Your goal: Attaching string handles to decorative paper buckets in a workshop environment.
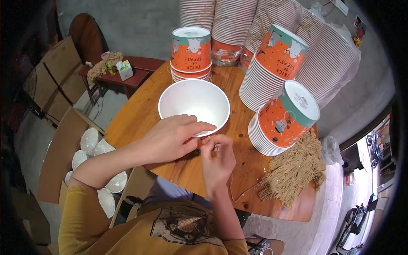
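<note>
A white-lined paper bucket (193, 100) stands on the wooden table before me, its open mouth tilted toward me. My left hand (172, 136) grips its near side, the fingers lying over the rim and the thumb below. Close to that rim, my right hand (217, 159) pinches the end of a thin tan cord. The cord (232, 191) hangs past my right wrist and runs across the table to a heap of tan cords (295, 170) at the right. What the fingertips do at the bucket's wall is partly hidden.
Upside-down orange-and-green buckets stand in stacks behind (191, 55) and at the right (284, 119). Tall wrapped bucket stacks (327, 55) line the back. On the floor at left, a cardboard box (55, 165) holds several white buckets. A red bench (142, 63) stands beyond it.
</note>
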Available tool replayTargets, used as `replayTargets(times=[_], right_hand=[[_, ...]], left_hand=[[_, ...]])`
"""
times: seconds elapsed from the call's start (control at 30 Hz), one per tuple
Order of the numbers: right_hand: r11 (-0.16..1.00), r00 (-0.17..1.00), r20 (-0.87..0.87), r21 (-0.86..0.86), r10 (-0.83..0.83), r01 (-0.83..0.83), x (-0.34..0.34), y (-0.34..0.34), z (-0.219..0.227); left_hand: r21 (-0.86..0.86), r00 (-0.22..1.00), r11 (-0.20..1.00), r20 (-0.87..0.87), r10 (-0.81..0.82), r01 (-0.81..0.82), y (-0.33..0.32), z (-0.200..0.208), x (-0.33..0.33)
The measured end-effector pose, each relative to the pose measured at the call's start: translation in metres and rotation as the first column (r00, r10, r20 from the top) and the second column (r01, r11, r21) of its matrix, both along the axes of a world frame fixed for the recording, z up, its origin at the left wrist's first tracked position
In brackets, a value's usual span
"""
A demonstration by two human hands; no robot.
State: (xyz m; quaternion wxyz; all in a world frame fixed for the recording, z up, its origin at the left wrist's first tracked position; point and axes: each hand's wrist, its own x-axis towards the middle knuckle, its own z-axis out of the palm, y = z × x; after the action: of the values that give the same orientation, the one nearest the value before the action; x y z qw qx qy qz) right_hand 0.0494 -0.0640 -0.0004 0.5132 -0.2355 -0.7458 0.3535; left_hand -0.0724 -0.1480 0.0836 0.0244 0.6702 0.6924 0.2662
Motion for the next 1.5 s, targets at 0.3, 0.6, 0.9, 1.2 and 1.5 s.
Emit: replayTargets(times=[0.3,0.6,0.9,1.2,1.5], right_hand=[[0.987,0.994,0.080,0.146,-0.074,0.062,-0.001,0.001,-0.002],[0.980,0.990,0.095,0.179,-0.101,0.083,-0.002,0.001,0.003],[0.990,0.991,0.114,0.134,-0.066,0.051,-0.001,0.002,0.006],[0.938,0.988,-0.031,-0.312,0.151,-0.154,0.013,0.015,0.035],[0.796,0.930,-0.040,-0.506,0.364,-0.334,0.005,0.034,0.041]], left_hand=[[-0.033,0.999,0.999,-0.040,-0.006,0.005,0.001,0.001,0.001],[-0.337,0.905,0.925,0.426,-0.015,0.174,0.019,0.014,-0.023],[-0.438,0.894,0.853,0.443,-0.070,0.284,0.040,0.011,-0.037],[0.047,0.953,0.968,-0.193,-0.234,0.247,0.030,0.015,-0.026],[-0.057,0.844,0.994,0.534,-0.049,0.095,0.028,0.010,-0.022]])
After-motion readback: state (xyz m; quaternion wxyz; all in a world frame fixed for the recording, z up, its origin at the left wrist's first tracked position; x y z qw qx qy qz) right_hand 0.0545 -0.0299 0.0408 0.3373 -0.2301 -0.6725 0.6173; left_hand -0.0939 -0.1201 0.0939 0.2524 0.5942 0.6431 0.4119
